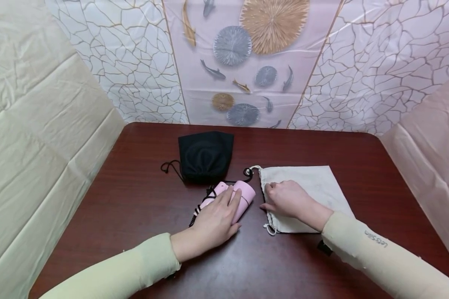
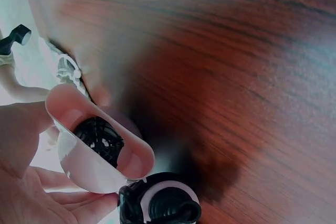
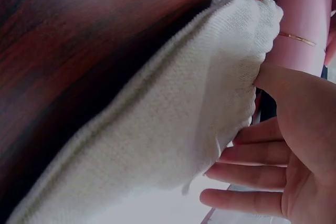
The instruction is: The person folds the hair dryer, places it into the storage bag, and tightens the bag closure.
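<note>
My left hand (image 1: 214,222) lies over a pink hair dryer (image 1: 245,198), gripping it between thumb and fingers. In the left wrist view the oval nozzle (image 2: 86,166) shows a black grille inside, beside the handle end with its black cord (image 2: 176,211). Dark cord is wound about the dryer. To the right, a cream cloth drawstring bag (image 1: 323,191) lies flat with its mouth toward the dryer. My right hand (image 1: 289,199) is at that mouth, its thumb and index finger pinching the edge in the right wrist view; the thumb tip is partly hidden.
Behind the dryer lies a black drawstring pouch (image 1: 205,153), its cord (image 1: 170,166) trailing left. A white drawstring loop (image 1: 271,229) sticks out from the cream bag's near corner. The dark red wooden table (image 1: 142,199) is bounded by patterned sheets at the back and sides.
</note>
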`<state>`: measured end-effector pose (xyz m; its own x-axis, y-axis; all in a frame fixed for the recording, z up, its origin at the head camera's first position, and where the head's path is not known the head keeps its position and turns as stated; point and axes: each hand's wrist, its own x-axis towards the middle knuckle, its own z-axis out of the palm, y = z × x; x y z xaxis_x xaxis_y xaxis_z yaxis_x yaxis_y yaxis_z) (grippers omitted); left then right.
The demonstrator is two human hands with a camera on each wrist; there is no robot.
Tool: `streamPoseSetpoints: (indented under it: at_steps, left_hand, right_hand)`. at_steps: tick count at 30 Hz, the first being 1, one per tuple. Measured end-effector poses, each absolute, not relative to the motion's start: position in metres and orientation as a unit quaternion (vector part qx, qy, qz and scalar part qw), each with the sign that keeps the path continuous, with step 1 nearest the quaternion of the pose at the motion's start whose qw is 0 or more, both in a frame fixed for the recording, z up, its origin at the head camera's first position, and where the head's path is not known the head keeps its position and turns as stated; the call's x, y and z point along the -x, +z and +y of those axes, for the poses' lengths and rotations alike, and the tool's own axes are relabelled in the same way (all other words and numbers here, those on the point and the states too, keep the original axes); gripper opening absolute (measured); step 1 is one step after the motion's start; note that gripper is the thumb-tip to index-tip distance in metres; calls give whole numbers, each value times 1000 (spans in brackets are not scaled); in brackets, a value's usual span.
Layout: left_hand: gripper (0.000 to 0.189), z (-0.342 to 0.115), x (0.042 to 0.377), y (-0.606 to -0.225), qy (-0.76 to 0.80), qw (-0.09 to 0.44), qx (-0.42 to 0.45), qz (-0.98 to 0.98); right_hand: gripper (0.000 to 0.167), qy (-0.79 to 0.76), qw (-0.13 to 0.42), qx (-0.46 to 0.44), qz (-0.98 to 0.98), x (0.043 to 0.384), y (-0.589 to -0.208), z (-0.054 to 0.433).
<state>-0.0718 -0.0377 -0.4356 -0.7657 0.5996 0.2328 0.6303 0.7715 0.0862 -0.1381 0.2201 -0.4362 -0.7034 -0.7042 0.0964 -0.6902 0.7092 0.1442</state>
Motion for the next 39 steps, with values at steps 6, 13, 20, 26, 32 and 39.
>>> streamPoseSetpoints:
  at_steps: [6,13,20,26,32,39]
  left_hand:
    - [83,-37,74,-439,-90,104,326,-935]
    - [87,-33,75,-443,-57,128,324,-936]
    - [82,-31,78,-447,-48,149,323,-933]
    - [76,-31,80,-451,-35,184,333,-924]
    - [79,-31,80,-455,-5,215,344,-914]
    - [46,-28,79,-460,60,276,368,-886]
  right_hand:
    - [29,-9,26,-406,-914,145,-432,234]
    - [22,0,28,-429,-903,147,-428,245]
    - [29,-8,43,-449,-893,149,-427,252]
    - [29,4,55,-458,-887,151,-427,258]
    - [27,9,53,-454,-889,150,-428,261]
    - [28,16,73,-462,-884,152,-429,262]
